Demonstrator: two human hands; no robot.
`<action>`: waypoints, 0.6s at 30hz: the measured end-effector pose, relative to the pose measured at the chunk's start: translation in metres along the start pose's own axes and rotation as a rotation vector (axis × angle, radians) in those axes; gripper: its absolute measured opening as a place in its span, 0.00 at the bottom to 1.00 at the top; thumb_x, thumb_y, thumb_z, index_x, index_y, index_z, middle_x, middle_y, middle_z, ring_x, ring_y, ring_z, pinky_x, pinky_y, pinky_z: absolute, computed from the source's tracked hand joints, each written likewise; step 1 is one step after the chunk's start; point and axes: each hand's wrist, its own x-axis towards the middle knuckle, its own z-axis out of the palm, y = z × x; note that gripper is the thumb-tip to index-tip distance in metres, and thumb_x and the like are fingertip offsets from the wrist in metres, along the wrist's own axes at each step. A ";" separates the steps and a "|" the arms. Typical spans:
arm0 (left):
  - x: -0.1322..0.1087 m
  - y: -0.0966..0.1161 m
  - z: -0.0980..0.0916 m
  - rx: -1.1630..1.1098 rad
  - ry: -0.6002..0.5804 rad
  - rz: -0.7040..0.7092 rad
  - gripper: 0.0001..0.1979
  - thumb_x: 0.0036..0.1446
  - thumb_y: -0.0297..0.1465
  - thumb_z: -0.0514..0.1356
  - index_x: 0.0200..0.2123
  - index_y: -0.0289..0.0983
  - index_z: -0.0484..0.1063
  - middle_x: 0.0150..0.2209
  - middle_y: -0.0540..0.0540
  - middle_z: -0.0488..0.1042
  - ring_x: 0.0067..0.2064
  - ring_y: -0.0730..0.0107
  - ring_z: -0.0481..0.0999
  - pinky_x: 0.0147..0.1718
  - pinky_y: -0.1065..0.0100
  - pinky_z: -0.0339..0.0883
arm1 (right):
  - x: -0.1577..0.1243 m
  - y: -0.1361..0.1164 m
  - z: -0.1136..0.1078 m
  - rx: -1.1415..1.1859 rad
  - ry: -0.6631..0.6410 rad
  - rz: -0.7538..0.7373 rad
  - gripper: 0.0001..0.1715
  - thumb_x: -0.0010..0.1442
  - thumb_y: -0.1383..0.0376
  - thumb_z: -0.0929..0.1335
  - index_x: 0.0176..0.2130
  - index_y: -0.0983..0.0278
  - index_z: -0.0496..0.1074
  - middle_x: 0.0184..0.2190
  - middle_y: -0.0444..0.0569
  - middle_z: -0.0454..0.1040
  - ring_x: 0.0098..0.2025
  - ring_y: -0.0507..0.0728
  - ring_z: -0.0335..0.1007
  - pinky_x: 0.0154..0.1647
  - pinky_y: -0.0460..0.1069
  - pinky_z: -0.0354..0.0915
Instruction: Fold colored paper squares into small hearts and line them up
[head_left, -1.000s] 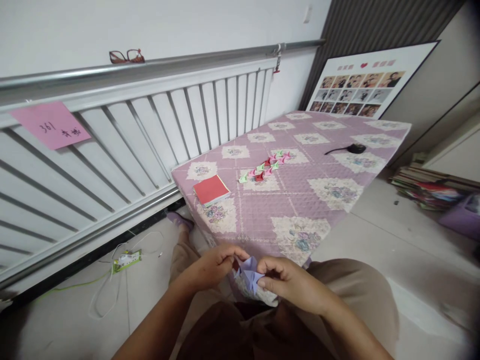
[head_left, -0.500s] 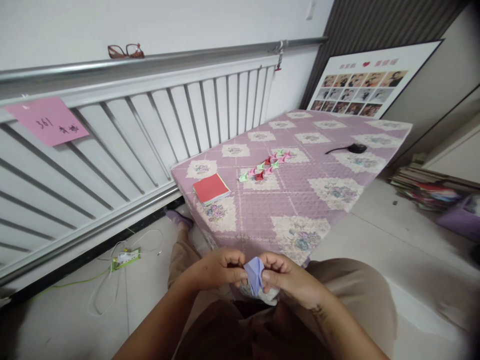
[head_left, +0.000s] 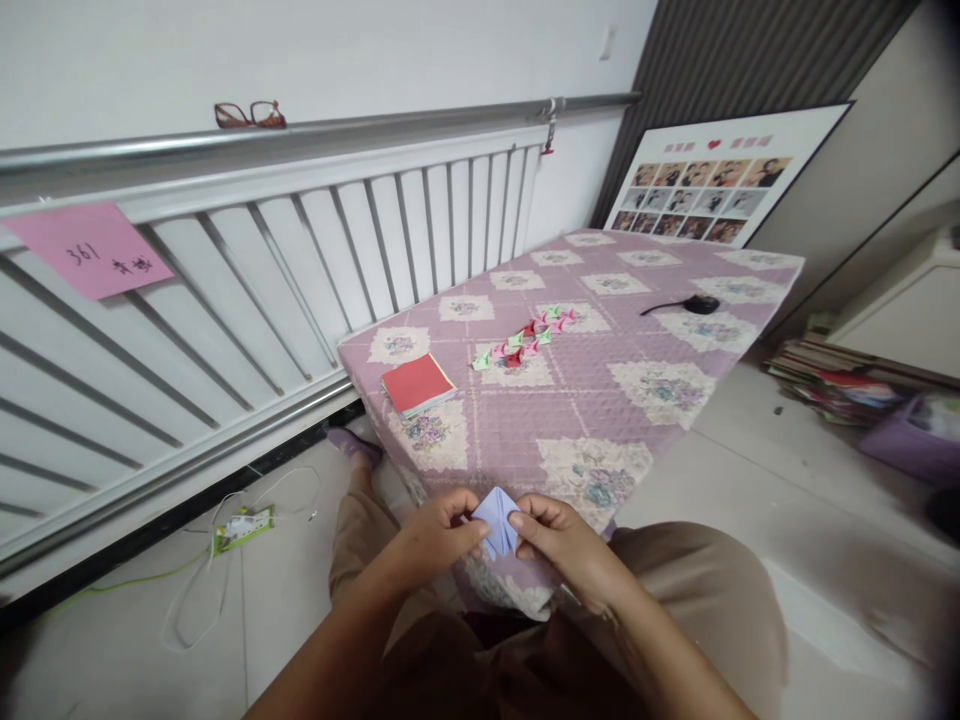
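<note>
Pinched between my two hands is a folded piece of lavender origami paper (head_left: pixel 498 522), diamond-shaped with a crease down its middle. My left hand (head_left: pixel 442 530) grips its left corner, thumb in front. At the right corner, my right hand (head_left: pixel 559 538) closes thumb and fingers on the paper. Both hands are held above the near corner of the table, close to my lap. Farther off on the tablecloth lie several small folded paper pieces (head_left: pixel 514 357) in green, pink and red, set in rows. To their left sits a stack of square paper (head_left: pixel 418 384), red on top.
The table wears a purple floral cloth (head_left: pixel 577 400). A black object with a thin tail (head_left: pixel 701 303) lies at its far right. A white radiator (head_left: pixel 315 270) runs along the left, with glasses (head_left: pixel 251 115) on the pipe above. A power strip (head_left: pixel 244 530) and cords lie on the floor.
The lavender paper has risen slightly and turned, now showing a broader, flatter diamond face. Both hands moved up a little with it. The view has shifted slightly.
</note>
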 end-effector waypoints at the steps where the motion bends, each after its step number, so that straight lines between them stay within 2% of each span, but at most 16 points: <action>1: 0.001 -0.002 0.001 0.025 0.025 0.006 0.06 0.52 0.32 0.58 0.32 0.35 0.67 0.25 0.52 0.69 0.27 0.74 0.70 0.28 0.71 0.62 | 0.001 0.001 0.000 -0.037 0.020 -0.017 0.22 0.51 0.49 0.71 0.25 0.65 0.67 0.20 0.40 0.66 0.23 0.48 0.60 0.28 0.45 0.56; 8: 0.006 -0.003 0.013 -0.009 0.189 0.003 0.05 0.48 0.28 0.57 0.30 0.36 0.63 0.25 0.53 0.68 0.27 0.72 0.70 0.29 0.70 0.63 | 0.009 0.008 0.002 -0.148 0.123 -0.163 0.20 0.51 0.50 0.70 0.26 0.63 0.66 0.19 0.39 0.63 0.23 0.49 0.57 0.27 0.46 0.54; 10: 0.008 -0.004 0.017 -0.090 0.232 0.019 0.08 0.47 0.27 0.58 0.33 0.37 0.62 0.28 0.52 0.70 0.28 0.72 0.70 0.29 0.70 0.63 | 0.011 0.009 0.004 -0.146 0.155 -0.201 0.18 0.51 0.52 0.70 0.26 0.62 0.65 0.20 0.39 0.63 0.23 0.49 0.57 0.26 0.46 0.55; 14: 0.010 -0.010 0.027 -0.280 0.330 0.016 0.21 0.46 0.26 0.59 0.46 0.37 0.61 0.32 0.50 0.72 0.32 0.72 0.70 0.32 0.70 0.63 | 0.015 0.012 0.008 -0.076 0.203 -0.259 0.17 0.49 0.55 0.71 0.32 0.60 0.64 0.22 0.38 0.65 0.25 0.51 0.61 0.27 0.46 0.58; 16: 0.011 -0.014 0.031 -0.340 0.359 -0.008 0.22 0.48 0.27 0.59 0.48 0.36 0.63 0.32 0.50 0.72 0.33 0.72 0.69 0.33 0.71 0.62 | 0.017 0.015 0.008 -0.059 0.214 -0.284 0.18 0.50 0.56 0.71 0.37 0.60 0.63 0.23 0.39 0.66 0.26 0.52 0.63 0.28 0.47 0.60; 18: 0.012 -0.018 0.036 -0.371 0.345 -0.015 0.17 0.49 0.28 0.59 0.45 0.34 0.67 0.33 0.48 0.72 0.33 0.73 0.68 0.32 0.72 0.60 | 0.019 0.019 0.008 -0.075 0.231 -0.299 0.18 0.52 0.56 0.70 0.39 0.60 0.63 0.24 0.39 0.67 0.27 0.52 0.64 0.30 0.47 0.61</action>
